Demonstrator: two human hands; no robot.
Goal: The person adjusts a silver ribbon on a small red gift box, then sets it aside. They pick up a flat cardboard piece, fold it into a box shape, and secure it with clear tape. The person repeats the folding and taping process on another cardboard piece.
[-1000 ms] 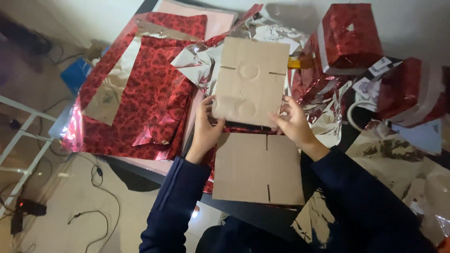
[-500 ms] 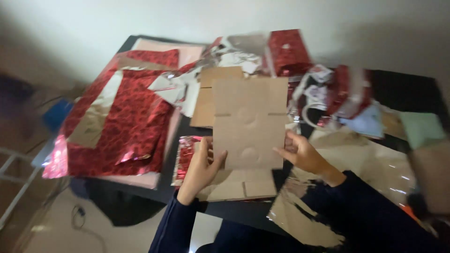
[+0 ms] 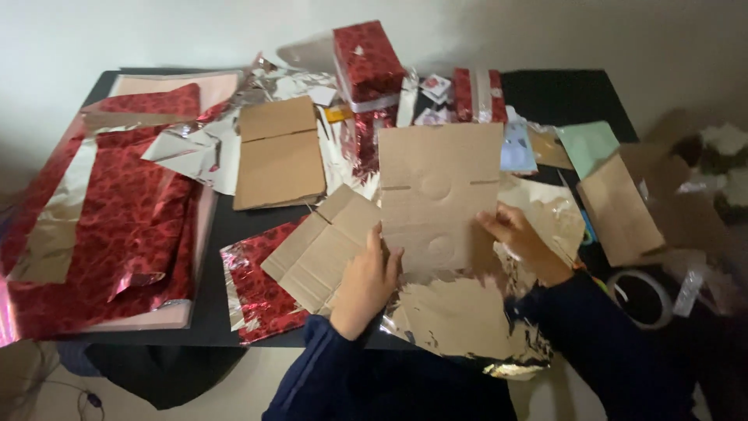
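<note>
You hold a flat cardboard panel (image 3: 439,195) with two short slits and pressed round dimples in front of you, over the middle of the black table (image 3: 561,93); it stands tilted up from the surface, its lower edge near your body and its top edge reaching toward the wrapped boxes at the back. Your left hand (image 3: 365,284) grips the panel at its lower left edge, the thumb lying on the near face and the other fingers hidden behind the board. Your right hand (image 3: 518,238) pinches the lower right edge, fingers curled round the rim with the thumb on the front, so the board sits between both hands and is clasped on either side. Directly under the panel lies a crinkled silver foil sheet (image 3: 456,316), spreading down to the table's near edge. Just left of your left hand a second, flattened cardboard piece (image 3: 319,249) lies on the table, partly over a scrap of red patterned foil wrap (image 3: 261,292). Further back on the left rests another folded cardboard sheet (image 3: 276,152), and a large spread of red wrapping paper (image 3: 125,210) covers the table's left end. Behind the panel stand a red wrapped box (image 3: 366,58) and a smaller red parcel with a silver band (image 3: 477,93). To your right lie a brown cardboard flap (image 3: 619,206) and a roll of tape (image 3: 640,296).
</note>
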